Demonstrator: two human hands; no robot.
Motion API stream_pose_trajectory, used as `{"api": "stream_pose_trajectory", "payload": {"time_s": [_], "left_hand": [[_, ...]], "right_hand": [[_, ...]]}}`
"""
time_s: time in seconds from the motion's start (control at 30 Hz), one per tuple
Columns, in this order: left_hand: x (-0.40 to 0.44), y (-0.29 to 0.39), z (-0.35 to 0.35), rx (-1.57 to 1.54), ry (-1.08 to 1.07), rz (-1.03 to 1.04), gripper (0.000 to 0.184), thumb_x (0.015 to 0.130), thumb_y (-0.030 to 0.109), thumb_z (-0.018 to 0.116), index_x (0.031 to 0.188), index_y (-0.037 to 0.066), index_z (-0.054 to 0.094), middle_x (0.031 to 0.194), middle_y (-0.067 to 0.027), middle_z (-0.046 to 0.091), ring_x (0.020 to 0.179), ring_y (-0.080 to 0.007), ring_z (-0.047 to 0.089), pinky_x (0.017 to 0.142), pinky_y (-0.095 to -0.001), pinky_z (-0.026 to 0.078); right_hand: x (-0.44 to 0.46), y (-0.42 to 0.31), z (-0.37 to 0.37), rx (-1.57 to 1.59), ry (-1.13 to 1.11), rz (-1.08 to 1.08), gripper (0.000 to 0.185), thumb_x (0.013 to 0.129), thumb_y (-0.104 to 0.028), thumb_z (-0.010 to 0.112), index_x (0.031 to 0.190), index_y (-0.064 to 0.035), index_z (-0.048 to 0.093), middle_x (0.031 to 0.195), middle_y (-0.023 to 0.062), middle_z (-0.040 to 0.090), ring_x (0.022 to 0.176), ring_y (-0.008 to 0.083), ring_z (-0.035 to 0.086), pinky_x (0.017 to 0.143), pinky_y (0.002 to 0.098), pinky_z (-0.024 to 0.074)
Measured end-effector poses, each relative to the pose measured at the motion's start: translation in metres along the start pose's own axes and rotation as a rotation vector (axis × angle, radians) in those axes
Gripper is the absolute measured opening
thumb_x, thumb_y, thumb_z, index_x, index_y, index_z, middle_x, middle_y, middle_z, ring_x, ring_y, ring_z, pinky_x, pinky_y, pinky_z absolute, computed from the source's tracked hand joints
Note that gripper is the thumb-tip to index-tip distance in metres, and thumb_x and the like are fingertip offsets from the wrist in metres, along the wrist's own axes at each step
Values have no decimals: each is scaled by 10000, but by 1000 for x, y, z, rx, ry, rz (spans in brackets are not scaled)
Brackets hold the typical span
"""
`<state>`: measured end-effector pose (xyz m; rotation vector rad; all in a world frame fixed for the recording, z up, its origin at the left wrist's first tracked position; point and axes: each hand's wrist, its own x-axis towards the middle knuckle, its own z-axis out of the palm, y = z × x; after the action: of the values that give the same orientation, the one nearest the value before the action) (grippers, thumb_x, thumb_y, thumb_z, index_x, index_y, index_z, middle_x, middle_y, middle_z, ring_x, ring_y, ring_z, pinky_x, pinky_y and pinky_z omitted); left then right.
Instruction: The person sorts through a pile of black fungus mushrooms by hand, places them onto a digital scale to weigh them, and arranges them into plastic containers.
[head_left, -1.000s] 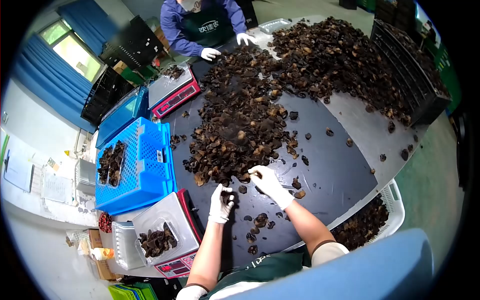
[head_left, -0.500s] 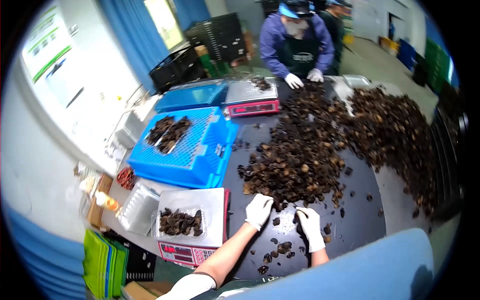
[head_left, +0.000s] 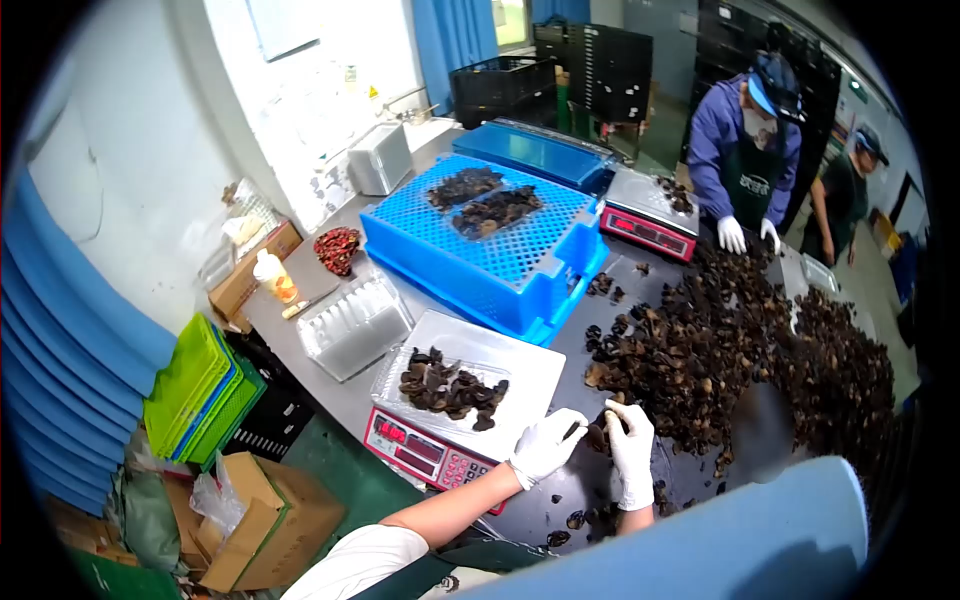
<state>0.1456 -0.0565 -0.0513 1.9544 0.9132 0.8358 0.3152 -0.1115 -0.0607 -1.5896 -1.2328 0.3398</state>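
My left hand (head_left: pixel 547 447), in a white glove, is beside the right edge of the near scale (head_left: pixel 530 375), its thumb and fingers bent close together; whether it holds anything is too small to tell. To its right, my gloved right hand (head_left: pixel 630 452) pinches a dark fungus piece (head_left: pixel 598 437) at its fingertips. On the near scale, a clear plastic tray (head_left: pixel 385 378) holds dark fungus pieces (head_left: pixel 455 390). A large heap of dark fungus (head_left: pixel 700 345) lies on the table beyond my right hand.
Blue crates (head_left: pixel 480 245) bear two filled trays. Empty clear trays (head_left: pixel 355 322), a bottle (head_left: pixel 275 277) and a red patterned object (head_left: pixel 337 250) stand left. A co-worker (head_left: pixel 745 150) in white gloves works across the heap, near a second scale (head_left: pixel 650 215). Another person (head_left: pixel 840 200) stands behind.
The view has swung left toward the near scale and crates. My hands have moved from the heap's near edge to beside that scale. A dark piece now shows at my right fingertips.
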Motion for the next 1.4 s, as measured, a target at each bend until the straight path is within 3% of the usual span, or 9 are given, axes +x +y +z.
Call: {"api": "stream_pose_trajectory", "payload": {"time_s": [0.2,0.27,0.5,0.6,0.7,0.8,0.97,1.17,1.4], "left_hand": [[-18,-12,-61,26,140,229,175,887,160,646,1036,82,693,932,-136,677,847,-319,658,729,-374,532],[-24,-19,-106,-41,163,58,152,863,90,673,996,15,678,918,-120,661,818,-251,645,759,-337,520],[4,-82,-200,190,473,137,222,947,131,475,968,10,659,955,-146,657,876,-298,638,788,-374,506],[12,-106,-201,521,129,27,280,949,210,465,993,38,681,970,-145,658,891,-318,602,791,-418,479],[0,-102,-193,435,352,138,271,900,166,527,1102,69,679,989,-145,658,956,-322,586,861,-432,458],[-3,-90,-209,405,322,59,316,859,194,596,1153,99,664,1086,-125,648,1071,-329,544,956,-453,416],[-3,-91,-213,588,232,204,413,811,352,685,1165,141,659,1238,-80,604,1179,-315,478,1037,-483,342],[5,-82,-190,730,-29,370,747,764,623,662,1344,168,540,1376,-89,504,1274,-370,409,1105,-571,242],[7,-95,-173,773,-126,328,757,740,600,692,1339,161,542,1327,-115,528,1221,-336,463,1081,-575,280]], "right_hand": [[40,-52,32,-172,29,-136,181,832,13,672,1008,-14,703,814,86,609,735,193,609,683,290,492],[48,-65,50,-45,-42,-183,177,826,16,667,997,-9,707,835,87,640,754,191,634,698,290,503],[45,-104,166,193,-321,-170,192,892,-140,647,1043,-29,693,905,114,676,864,232,654,792,335,509],[48,-133,184,-227,-419,-483,265,894,-253,611,1059,-57,678,992,145,641,924,300,603,846,389,461],[43,-124,196,-407,-400,-662,372,889,-290,618,1183,-63,632,1117,156,624,990,315,596,896,412,452],[57,-142,160,36,-490,-81,375,868,-242,653,1195,-60,629,1240,166,613,1170,285,563,1010,392,422],[73,-89,113,-115,-600,-108,248,828,-122,664,1060,-39,693,1059,120,698,957,290,659,856,362,504],[36,-88,135,-746,-524,-475,515,693,-306,751,1171,-140,654,1161,57,626,1168,293,496,1060,536,267],[37,-86,103,-423,-323,-380,233,655,-122,710,888,-114,702,868,64,643,918,262,555,971,437,364]]}}
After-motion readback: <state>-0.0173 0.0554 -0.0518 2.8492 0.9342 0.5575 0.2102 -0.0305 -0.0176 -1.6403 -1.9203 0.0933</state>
